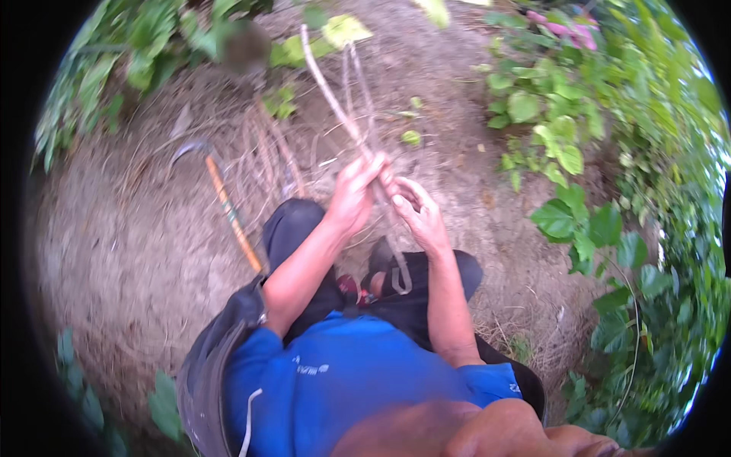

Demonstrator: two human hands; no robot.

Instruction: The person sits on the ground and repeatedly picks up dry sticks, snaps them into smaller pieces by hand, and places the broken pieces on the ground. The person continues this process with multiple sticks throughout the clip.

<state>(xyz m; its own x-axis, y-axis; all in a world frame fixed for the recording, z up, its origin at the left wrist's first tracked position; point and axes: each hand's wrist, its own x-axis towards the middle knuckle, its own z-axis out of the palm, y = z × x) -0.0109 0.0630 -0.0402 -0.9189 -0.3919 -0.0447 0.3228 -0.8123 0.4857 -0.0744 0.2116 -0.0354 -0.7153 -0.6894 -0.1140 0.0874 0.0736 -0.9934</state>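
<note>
A pale, slender plant stem (334, 97) slants through my hands, with thinner twigs (365, 85) beside its upper part. My left hand (354, 191) is closed around the stem near the middle of the view. Close by on the right, my right hand (421, 217) has bent fingers and its fingertips reach the stem; blur hides whether it grips. Below the hands, a pale strip (400, 260) hangs down and curls at its end over my dark trousers (457, 271). Whether this strip is part of the stem cannot be made out.
To the left lies a sickle, its curved blade (191, 147) upward and its wooden handle (231, 220) near my knee. Dry stems (268, 145) lie on the bare soil (143, 228) ahead. Leafy vines (571, 143) border the right side, with a pink item (562, 28) among them.
</note>
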